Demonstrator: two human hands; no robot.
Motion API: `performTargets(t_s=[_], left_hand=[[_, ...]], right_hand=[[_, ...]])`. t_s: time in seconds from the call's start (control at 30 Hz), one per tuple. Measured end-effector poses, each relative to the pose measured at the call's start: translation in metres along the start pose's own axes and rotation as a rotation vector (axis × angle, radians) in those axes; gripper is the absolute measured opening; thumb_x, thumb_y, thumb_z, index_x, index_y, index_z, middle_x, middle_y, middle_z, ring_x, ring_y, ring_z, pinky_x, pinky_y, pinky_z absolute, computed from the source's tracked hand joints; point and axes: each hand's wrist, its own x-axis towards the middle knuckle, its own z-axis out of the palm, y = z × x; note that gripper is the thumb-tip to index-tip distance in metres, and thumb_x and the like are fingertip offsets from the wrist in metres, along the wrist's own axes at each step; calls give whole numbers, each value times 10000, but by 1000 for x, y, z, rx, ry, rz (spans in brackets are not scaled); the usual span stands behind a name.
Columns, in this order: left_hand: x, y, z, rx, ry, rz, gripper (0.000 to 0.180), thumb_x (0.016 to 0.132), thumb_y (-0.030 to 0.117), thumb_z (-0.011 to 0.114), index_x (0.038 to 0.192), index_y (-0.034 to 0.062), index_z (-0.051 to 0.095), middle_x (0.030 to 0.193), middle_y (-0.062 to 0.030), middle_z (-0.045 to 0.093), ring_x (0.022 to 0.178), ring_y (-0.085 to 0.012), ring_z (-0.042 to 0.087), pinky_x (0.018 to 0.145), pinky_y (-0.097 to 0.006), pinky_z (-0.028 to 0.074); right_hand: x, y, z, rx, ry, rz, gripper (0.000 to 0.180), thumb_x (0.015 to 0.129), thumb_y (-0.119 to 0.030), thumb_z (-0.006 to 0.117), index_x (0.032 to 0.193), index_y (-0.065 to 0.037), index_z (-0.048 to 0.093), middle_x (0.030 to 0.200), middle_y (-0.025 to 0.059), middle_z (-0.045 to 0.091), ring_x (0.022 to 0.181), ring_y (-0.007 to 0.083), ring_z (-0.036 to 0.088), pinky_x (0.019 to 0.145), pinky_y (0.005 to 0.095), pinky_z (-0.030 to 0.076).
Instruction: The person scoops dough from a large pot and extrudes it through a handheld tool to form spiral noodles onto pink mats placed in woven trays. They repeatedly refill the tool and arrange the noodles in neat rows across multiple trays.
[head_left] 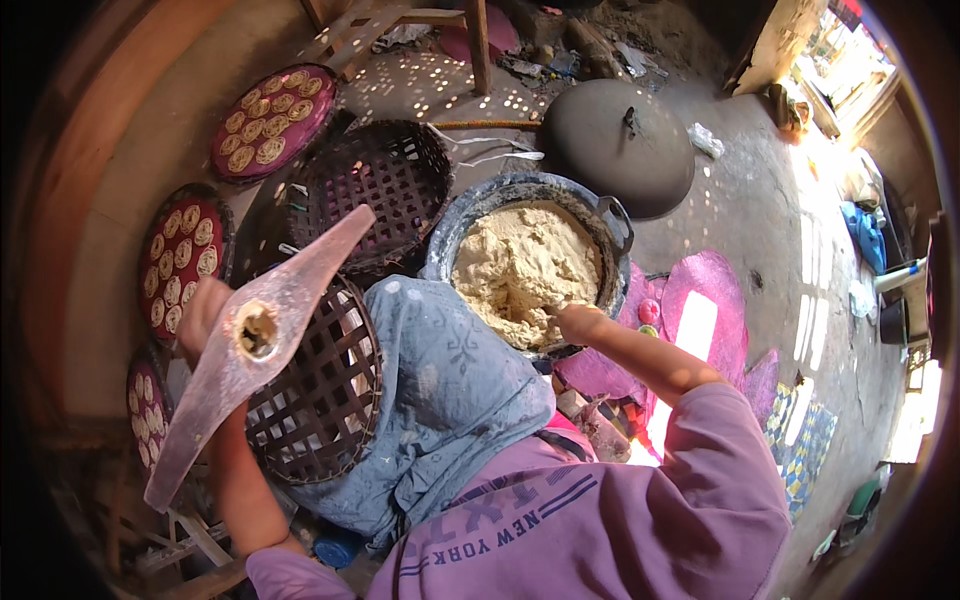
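My left hand (203, 312) grips a wooden two-handled press (310, 265), tilted up across my left side; the press hides part of the fingers. Its round central hole has pale dough inside. A wide dark basin (437, 255), dusted with flour, stands in front of me, filled with a mass of pale yellow dough (525, 245). My right hand (578, 322) reaches into the basin's near right side, its fingers curled into the dough and partly hidden. Blue patterned cloth (440, 370) covers my lap, just below the basin.
Round red trays (310, 132) with coiled dough pieces line the left side. Dark woven baskets (390, 190) stand left of the basin and beside my lap. Behind the basin lies a large dark lid (610, 150). Pink sheets (715, 275) lie on the right. A wooden leg (478, 45) stands behind.
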Motion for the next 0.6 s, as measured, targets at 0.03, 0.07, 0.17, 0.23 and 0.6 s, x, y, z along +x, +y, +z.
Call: performTargets(t_s=[0.03,0.07,0.17,0.23,0.6], left_hand=[[-1,5,2,-9,37,32,289,765,192,668,720,52,419,667,-113,384,572,-271,495,506,-414,388],[0,9,3,9,56,48,285,766,184,665,708,57,416,662,-107,384,557,-260,490,494,-398,380],[6,25,7,-48,59,142,281,731,167,683,678,73,424,641,-77,378,533,-242,475,481,-382,362],[12,37,10,-93,56,187,262,702,145,678,683,74,426,639,-77,382,547,-250,487,498,-385,373],[78,99,60,-308,176,335,273,656,254,706,748,94,504,711,-78,471,638,-277,564,538,-388,447]], right_hand=[[5,1,2,18,-17,-31,268,898,-178,495,1006,-36,695,910,176,696,751,293,702,607,409,557],[7,4,1,23,-38,-33,296,916,-213,490,976,-7,695,875,193,692,715,297,699,595,412,553],[-9,14,-21,282,-358,208,522,964,-378,449,812,73,662,708,190,650,577,284,660,551,411,529],[-44,19,-52,396,-272,163,724,953,-568,410,653,65,590,578,138,573,480,244,587,481,366,483],[-223,-29,-269,1017,-158,-414,419,976,-292,562,1266,10,547,585,-31,490,446,49,426,400,222,342]])
